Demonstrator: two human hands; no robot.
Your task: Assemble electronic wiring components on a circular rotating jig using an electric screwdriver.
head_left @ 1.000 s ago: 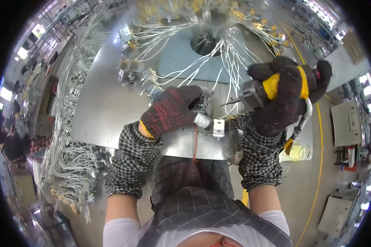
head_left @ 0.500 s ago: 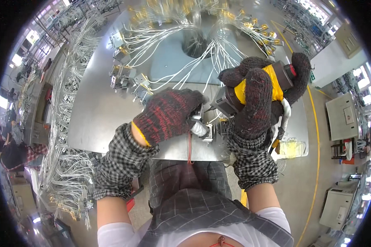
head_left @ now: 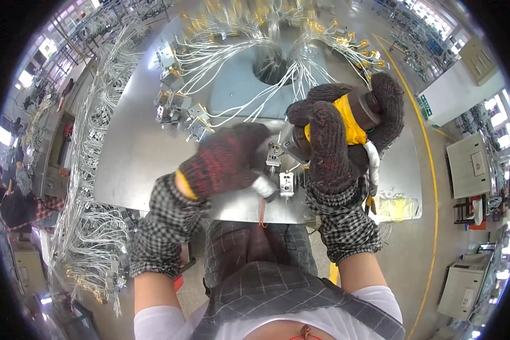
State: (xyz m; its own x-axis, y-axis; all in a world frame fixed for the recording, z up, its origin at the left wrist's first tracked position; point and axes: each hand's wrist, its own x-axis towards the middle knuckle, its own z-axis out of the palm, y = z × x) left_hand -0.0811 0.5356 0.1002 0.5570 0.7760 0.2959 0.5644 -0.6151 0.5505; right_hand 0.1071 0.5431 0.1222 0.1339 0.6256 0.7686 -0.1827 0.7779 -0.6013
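Note:
My left hand point(head_left: 224, 161), in a dark red-flecked knit glove, is slightly smeared by motion. Its white-wrapped thumb and fingers are spread apart with nothing between them, just left of a small metal connector block point(head_left: 273, 156). Another metal block point(head_left: 287, 184) stands nearer me on the steel table. My right hand point(head_left: 328, 141), in a dark glove, is wrapped round a power screwdriver point(head_left: 352, 122), a dark tool banded with yellow tape. The tool's front end point(head_left: 294, 144) points left, close beside the first block; its tip is hard to make out.
White cables point(head_left: 255, 105) fan from a round opening point(head_left: 270, 68) in the steel table point(head_left: 130, 164) to several metal connectors point(head_left: 171, 105) at its rim. Bundled white cables point(head_left: 88, 170) hang at the left. A clear yellowish pad point(head_left: 399, 208) lies at the right edge.
My left hand has let go of the connector block and drawn a little left, uncovering both blocks. My right hand with the power screwdriver has shifted left.

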